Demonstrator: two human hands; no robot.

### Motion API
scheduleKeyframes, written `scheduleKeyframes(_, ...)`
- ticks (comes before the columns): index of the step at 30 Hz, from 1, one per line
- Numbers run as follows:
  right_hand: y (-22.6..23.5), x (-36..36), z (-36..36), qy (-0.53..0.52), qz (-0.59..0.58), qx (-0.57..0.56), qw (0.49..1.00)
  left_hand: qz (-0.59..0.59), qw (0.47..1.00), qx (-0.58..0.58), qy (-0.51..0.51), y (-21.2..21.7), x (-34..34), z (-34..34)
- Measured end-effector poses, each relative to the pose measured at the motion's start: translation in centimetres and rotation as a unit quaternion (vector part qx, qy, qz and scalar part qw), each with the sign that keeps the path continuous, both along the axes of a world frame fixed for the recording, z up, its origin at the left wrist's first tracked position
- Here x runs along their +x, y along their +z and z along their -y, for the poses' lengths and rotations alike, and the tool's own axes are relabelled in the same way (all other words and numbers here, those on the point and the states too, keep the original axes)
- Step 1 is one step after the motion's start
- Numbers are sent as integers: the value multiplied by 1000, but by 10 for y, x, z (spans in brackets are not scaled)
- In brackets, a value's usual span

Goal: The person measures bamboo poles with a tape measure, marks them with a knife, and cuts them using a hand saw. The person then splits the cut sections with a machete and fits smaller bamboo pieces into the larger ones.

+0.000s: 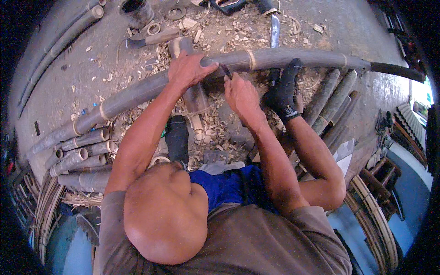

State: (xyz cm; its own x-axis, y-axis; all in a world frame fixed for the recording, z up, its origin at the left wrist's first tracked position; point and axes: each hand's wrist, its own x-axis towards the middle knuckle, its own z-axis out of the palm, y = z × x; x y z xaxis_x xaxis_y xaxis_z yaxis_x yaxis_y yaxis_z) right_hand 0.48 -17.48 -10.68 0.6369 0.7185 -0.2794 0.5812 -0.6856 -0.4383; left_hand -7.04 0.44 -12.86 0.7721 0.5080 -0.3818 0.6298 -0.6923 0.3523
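A long grey-brown bamboo pole (pixel 137 95) with pale rings at its joints stretches across in front of me. My left hand (pixel 187 71) grips it from above, the thumb stretched out to the right. In my right hand (pixel 243 97) is a small knife (pixel 226 71), its dark blade touching or very near the pole's near side; the handle is mostly hidden in my fist. Under the left hand, a short thick block (pixel 196 98) lies crosswise beneath the pole. My right foot, in a black sock (pixel 285 87), rests against the pole to the right of the knife.
Wood chips (pixel 217 128) litter the floor around the block. A long metal blade (pixel 275 32) lies beyond the pole. Cut bamboo lengths (pixel 73 161) are piled at left, and more poles (pixel 327 98) lie at right. A dark container (pixel 137 13) stands at the far left.
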Motion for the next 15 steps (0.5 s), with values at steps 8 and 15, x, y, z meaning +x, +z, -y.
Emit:
scheduleKeyframes(8,9,11,-3,38,-7,-1,999,-19,999,-14,24,-17,2,-6)
scheduleKeyframes(15,17,10,-2,32,-26,13,999,-23,1000,0,19,-9,-1,-3)
